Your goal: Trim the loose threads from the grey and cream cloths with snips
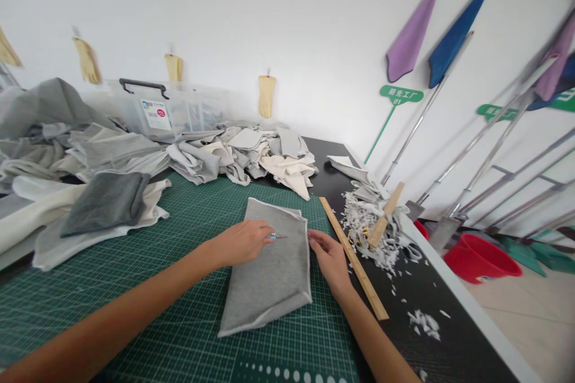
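Note:
A folded piece of grey fabric (274,269) with a pale stitched edge lies on the green cutting mat (188,311). My left hand (249,242) is closed around a small tool with a clear blue handle and a thin metal tip (279,236), held over the fabric's upper part; its exact kind is too small to make out. At the fabric's right edge, my right hand (327,254) pinches the border between thumb and fingers. Just right of that hand lies a wooden ruler (354,260).
Heaped grey and cream cloth (242,152) spreads along the back, before a clear plastic box (135,111). A dark grey folded cloth (108,200) lies at left. White scraps (359,221) and a second wooden strip (386,215) lie at right. A red bucket (483,254) stands on the floor.

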The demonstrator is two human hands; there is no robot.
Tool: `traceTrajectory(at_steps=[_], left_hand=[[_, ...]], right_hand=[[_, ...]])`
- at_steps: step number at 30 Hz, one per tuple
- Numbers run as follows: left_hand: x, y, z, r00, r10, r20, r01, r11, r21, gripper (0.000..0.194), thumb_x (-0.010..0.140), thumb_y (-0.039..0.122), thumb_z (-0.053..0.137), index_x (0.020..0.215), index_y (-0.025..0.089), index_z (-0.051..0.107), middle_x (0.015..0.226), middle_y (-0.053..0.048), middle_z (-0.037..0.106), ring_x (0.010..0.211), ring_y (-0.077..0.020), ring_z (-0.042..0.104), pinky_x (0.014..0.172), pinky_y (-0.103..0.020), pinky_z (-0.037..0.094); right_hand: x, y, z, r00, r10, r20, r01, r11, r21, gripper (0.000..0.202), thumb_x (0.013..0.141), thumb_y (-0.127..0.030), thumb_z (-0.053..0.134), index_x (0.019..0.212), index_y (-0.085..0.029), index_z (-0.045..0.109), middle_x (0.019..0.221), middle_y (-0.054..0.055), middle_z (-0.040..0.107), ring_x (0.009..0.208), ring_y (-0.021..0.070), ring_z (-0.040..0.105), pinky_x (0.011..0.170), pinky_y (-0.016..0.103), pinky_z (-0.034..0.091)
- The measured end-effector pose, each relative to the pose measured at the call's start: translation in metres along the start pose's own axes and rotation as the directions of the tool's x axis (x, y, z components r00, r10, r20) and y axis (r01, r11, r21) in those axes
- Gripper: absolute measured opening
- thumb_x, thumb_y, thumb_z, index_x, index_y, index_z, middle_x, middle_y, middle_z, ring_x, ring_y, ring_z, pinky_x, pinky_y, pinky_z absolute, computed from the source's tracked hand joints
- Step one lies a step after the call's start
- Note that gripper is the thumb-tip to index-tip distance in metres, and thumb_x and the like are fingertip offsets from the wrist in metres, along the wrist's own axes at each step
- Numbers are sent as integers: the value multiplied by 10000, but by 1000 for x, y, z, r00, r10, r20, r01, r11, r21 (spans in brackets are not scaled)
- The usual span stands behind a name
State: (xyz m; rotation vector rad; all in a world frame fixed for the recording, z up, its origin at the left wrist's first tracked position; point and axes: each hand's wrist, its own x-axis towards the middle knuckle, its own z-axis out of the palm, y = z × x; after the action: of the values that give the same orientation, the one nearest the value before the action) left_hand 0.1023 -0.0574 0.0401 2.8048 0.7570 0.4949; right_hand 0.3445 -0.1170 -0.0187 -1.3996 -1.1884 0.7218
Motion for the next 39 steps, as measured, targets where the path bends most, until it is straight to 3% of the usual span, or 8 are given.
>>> traceTrajectory(at_steps=[3, 7, 12, 16, 21, 29, 35, 39], left_hand=[[8, 6, -1, 999, 45, 14, -45, 999, -3, 278, 963, 274, 421, 1135, 161, 608, 1028, -96, 662, 933, -225, 624, 837, -322, 463], [-14, 23, -6, 990, 107, 88, -99, 991, -95, 307, 964, 305, 436, 1233, 210, 548, 1098, -66, 644, 962, -204, 618, 845, -293, 456], [-35, 16, -4, 992, 13, 126, -5, 998, -63, 276, 968, 262, 411, 1167, 216, 596, 976, -53, 654, 844, -192, 629, 764, -278, 462], [-25, 11, 4, 998, -44, 42, 48, 996, -79, 311, 966, 289, 424, 1241, 211, 546, 1025, -64, 644, 895, -200, 625, 806, -294, 466], [-14, 25, 2, 997, 60, 45, -56, 993, -100, 288, 967, 277, 416, 1158, 191, 613, 978, -73, 670, 859, -199, 635, 779, -289, 471], [-39, 27, -6, 993, 43, 107, -39, 998, -39, 292, 972, 291, 412, 1206, 217, 569, 1019, -64, 648, 854, -193, 626, 763, -281, 465], [-20, 20, 4, 1000, -9, -12, 9, 999, -33, 324, 976, 319, 398, 1240, 203, 546, 988, -66, 642, 883, -191, 617, 793, -281, 461], [-21, 30, 1, 994, 79, 76, -73, 995, -73, 291, 964, 287, 425, 1196, 208, 581, 975, -61, 646, 840, -189, 620, 751, -271, 454]], right_hand=[[1, 2, -1, 1000, -4, -5, 4, 1000, 17, 245, 780, -282, 589, 968, -183, 711, 1004, 92, 733, 943, 255, 676, 892, 424, 514], [1, 3, -1, 1000, -5, -9, 5, 1000, 13, 244, 782, -274, 582, 964, -181, 715, 1012, 90, 733, 957, 248, 673, 900, 411, 511], [0, -1, -1, 1000, 2, -16, -2, 1000, 4, 247, 763, -286, 601, 956, -186, 718, 1002, 90, 736, 931, 253, 679, 872, 410, 525], [0, -3, 0, 1000, 1, -9, -1, 1000, 9, 240, 761, -283, 597, 946, -187, 716, 994, 89, 737, 924, 250, 681, 873, 408, 525], [1, -2, -1, 1000, -15, -13, 15, 1000, 8, 241, 761, -294, 597, 945, -190, 713, 981, 83, 741, 924, 253, 683, 869, 412, 528], [0, 0, -1, 1000, -16, -15, 16, 1000, 16, 237, 757, -274, 600, 949, -190, 711, 982, 84, 739, 914, 249, 684, 872, 414, 525], [2, 2, -1, 1000, -25, -18, 25, 1000, 19, 245, 755, -285, 599, 955, -192, 706, 980, 84, 741, 911, 253, 686, 860, 418, 530], [3, 5, -3, 999, -25, -26, 25, 1000, 15, 238, 746, -275, 607, 948, -193, 703, 958, 81, 742, 900, 251, 688, 862, 417, 530]])
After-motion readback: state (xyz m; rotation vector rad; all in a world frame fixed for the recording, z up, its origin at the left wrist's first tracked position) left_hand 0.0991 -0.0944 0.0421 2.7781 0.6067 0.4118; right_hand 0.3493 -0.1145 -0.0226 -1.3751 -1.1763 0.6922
